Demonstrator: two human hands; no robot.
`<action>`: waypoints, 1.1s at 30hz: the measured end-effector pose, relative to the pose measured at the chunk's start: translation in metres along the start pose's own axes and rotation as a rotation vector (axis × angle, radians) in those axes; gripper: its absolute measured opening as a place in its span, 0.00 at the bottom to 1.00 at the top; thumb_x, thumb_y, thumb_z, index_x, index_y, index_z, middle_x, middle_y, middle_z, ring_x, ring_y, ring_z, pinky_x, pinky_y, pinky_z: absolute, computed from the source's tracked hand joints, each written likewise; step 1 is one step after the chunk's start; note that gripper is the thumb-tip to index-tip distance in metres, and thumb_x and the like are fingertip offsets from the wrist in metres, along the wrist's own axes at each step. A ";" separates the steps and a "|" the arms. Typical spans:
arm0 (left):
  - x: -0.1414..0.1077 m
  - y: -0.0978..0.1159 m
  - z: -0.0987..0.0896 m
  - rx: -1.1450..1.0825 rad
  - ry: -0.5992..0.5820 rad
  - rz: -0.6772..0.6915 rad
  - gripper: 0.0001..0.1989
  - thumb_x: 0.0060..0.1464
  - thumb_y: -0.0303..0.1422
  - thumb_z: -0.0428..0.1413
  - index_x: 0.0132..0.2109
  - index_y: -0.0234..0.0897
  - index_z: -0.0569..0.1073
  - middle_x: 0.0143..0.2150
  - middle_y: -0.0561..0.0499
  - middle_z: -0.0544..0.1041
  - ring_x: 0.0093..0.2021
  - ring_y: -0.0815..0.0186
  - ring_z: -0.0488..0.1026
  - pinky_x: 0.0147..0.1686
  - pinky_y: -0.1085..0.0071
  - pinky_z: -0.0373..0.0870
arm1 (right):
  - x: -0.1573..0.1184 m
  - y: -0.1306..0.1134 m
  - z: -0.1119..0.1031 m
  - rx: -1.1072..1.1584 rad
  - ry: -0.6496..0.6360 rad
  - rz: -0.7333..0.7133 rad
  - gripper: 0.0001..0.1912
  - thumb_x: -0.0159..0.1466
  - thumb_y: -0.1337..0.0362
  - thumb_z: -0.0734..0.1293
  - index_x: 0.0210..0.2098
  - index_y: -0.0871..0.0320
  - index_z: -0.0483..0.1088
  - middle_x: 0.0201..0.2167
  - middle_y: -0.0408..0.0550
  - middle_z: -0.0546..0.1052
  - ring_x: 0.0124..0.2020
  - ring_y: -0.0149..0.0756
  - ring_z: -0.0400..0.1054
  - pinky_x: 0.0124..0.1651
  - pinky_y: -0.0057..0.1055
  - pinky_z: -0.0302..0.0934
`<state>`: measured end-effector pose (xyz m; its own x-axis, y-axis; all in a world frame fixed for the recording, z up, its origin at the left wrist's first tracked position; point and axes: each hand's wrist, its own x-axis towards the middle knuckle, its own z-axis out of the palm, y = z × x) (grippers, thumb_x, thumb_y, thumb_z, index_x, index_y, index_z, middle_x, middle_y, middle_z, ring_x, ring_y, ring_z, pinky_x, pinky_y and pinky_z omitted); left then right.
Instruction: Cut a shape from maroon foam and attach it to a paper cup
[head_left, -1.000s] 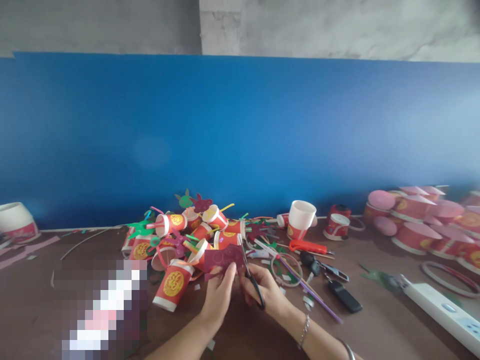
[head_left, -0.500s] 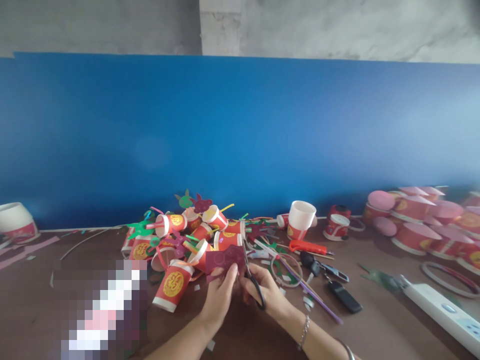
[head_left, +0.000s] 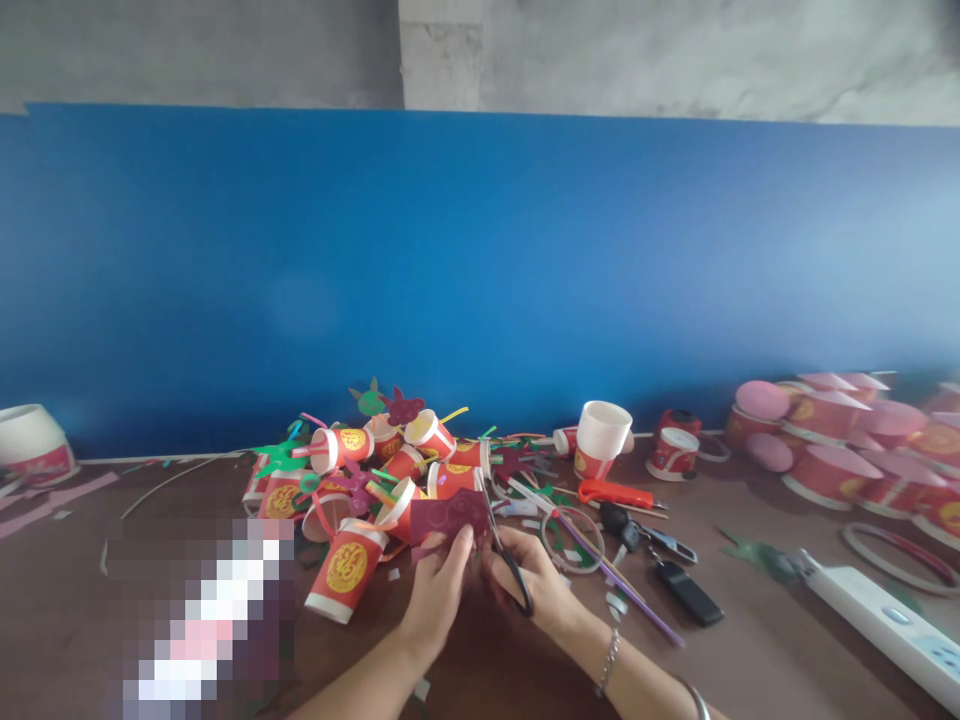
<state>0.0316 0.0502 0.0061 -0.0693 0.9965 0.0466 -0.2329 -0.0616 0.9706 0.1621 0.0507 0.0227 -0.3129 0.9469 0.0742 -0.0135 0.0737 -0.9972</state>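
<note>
My left hand (head_left: 444,580) pinches a dark maroon sheet of paper (head_left: 435,515) with faint outlines on it. In my right hand (head_left: 536,580) is a pair of scissors (head_left: 512,570) with black handles, its fingers through the loops. The blades point up and away, along the right edge of the sheet. Just beyond the paper lies a heap of red and white paper cups (head_left: 349,570) with coloured strips and cut-out animal shapes, among them a maroon one (head_left: 405,406) and a green one (head_left: 371,402).
Right of my hands lie a red utility knife (head_left: 616,494), keys with a black fob (head_left: 688,592), a ring of clear tape (head_left: 572,540) and a purple stick (head_left: 641,605). A white cup (head_left: 604,428) stands behind. Farther right are pink-topped cups (head_left: 829,470) and a white power strip (head_left: 885,615).
The scissors and my right hand have shifted very slightly against the edge of the maroon paper. My left hand keeps almost the same place, and the objects around have not moved.
</note>
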 end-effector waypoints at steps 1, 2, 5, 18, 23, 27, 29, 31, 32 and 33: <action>0.000 0.000 0.000 -0.004 0.002 0.003 0.19 0.45 0.47 0.59 0.26 0.32 0.72 0.24 0.49 0.75 0.29 0.62 0.73 0.30 0.70 0.68 | 0.000 0.001 0.000 0.002 -0.002 -0.001 0.16 0.53 0.54 0.66 0.21 0.59 0.61 0.10 0.37 0.62 0.11 0.23 0.53 0.15 0.21 0.46; 0.000 0.000 0.000 -0.009 0.005 0.004 0.19 0.45 0.46 0.59 0.26 0.32 0.72 0.25 0.48 0.75 0.29 0.61 0.73 0.30 0.69 0.68 | 0.000 0.001 0.000 0.004 -0.005 -0.003 0.16 0.53 0.54 0.66 0.21 0.58 0.61 0.11 0.37 0.62 0.11 0.23 0.53 0.15 0.21 0.46; 0.000 0.001 0.001 -0.037 0.016 0.001 0.18 0.45 0.46 0.60 0.28 0.32 0.73 0.26 0.48 0.76 0.30 0.61 0.73 0.31 0.69 0.69 | 0.001 0.002 -0.001 0.007 -0.017 -0.017 0.17 0.53 0.53 0.66 0.20 0.58 0.60 0.11 0.37 0.62 0.12 0.23 0.53 0.15 0.21 0.47; 0.004 -0.001 0.001 -0.060 0.071 0.037 0.20 0.43 0.48 0.60 0.24 0.33 0.69 0.19 0.55 0.68 0.23 0.68 0.66 0.26 0.73 0.65 | 0.000 -0.002 0.000 -0.018 -0.027 -0.011 0.19 0.54 0.51 0.66 0.20 0.59 0.60 0.11 0.37 0.62 0.12 0.23 0.53 0.15 0.21 0.46; 0.005 -0.002 0.000 -0.020 -0.015 0.023 0.22 0.46 0.50 0.57 0.20 0.35 0.66 0.16 0.57 0.63 0.19 0.71 0.61 0.21 0.74 0.59 | 0.002 0.003 -0.002 0.026 -0.044 -0.009 0.18 0.53 0.51 0.68 0.23 0.59 0.62 0.11 0.37 0.64 0.13 0.24 0.56 0.16 0.22 0.50; 0.005 -0.001 0.000 0.032 -0.048 0.028 0.23 0.47 0.50 0.56 0.18 0.36 0.64 0.15 0.57 0.60 0.18 0.72 0.58 0.20 0.74 0.55 | 0.003 0.004 -0.003 0.041 -0.051 -0.029 0.18 0.53 0.50 0.68 0.25 0.59 0.64 0.13 0.38 0.65 0.14 0.25 0.57 0.19 0.23 0.54; 0.004 0.001 0.000 0.045 -0.033 0.038 0.24 0.47 0.50 0.56 0.18 0.36 0.63 0.14 0.58 0.58 0.18 0.72 0.56 0.20 0.74 0.54 | 0.003 0.003 -0.003 0.025 -0.044 -0.033 0.19 0.54 0.49 0.68 0.24 0.59 0.63 0.12 0.37 0.64 0.14 0.24 0.56 0.18 0.22 0.52; 0.004 0.001 0.000 0.054 -0.015 0.048 0.24 0.46 0.50 0.56 0.17 0.37 0.62 0.14 0.59 0.57 0.18 0.72 0.55 0.20 0.74 0.53 | 0.003 0.002 -0.003 0.018 -0.040 -0.032 0.19 0.54 0.49 0.67 0.22 0.59 0.62 0.12 0.37 0.63 0.13 0.24 0.55 0.17 0.22 0.50; 0.004 0.002 0.000 0.057 -0.008 0.052 0.24 0.46 0.50 0.57 0.17 0.37 0.62 0.14 0.59 0.56 0.18 0.72 0.55 0.20 0.74 0.53 | 0.002 0.002 -0.003 0.019 -0.040 -0.032 0.20 0.53 0.49 0.67 0.22 0.59 0.62 0.12 0.37 0.63 0.13 0.24 0.55 0.16 0.22 0.49; 0.004 0.002 0.000 0.058 -0.003 0.054 0.24 0.46 0.50 0.57 0.17 0.37 0.61 0.14 0.59 0.56 0.18 0.72 0.55 0.19 0.74 0.53 | 0.002 0.002 -0.003 0.020 -0.039 -0.031 0.20 0.53 0.49 0.67 0.22 0.59 0.61 0.12 0.37 0.63 0.13 0.24 0.54 0.16 0.22 0.48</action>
<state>0.0308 0.0545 0.0079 -0.0774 0.9920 0.1001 -0.1719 -0.1121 0.9787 0.1638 0.0539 0.0207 -0.3490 0.9312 0.1050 -0.0426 0.0962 -0.9945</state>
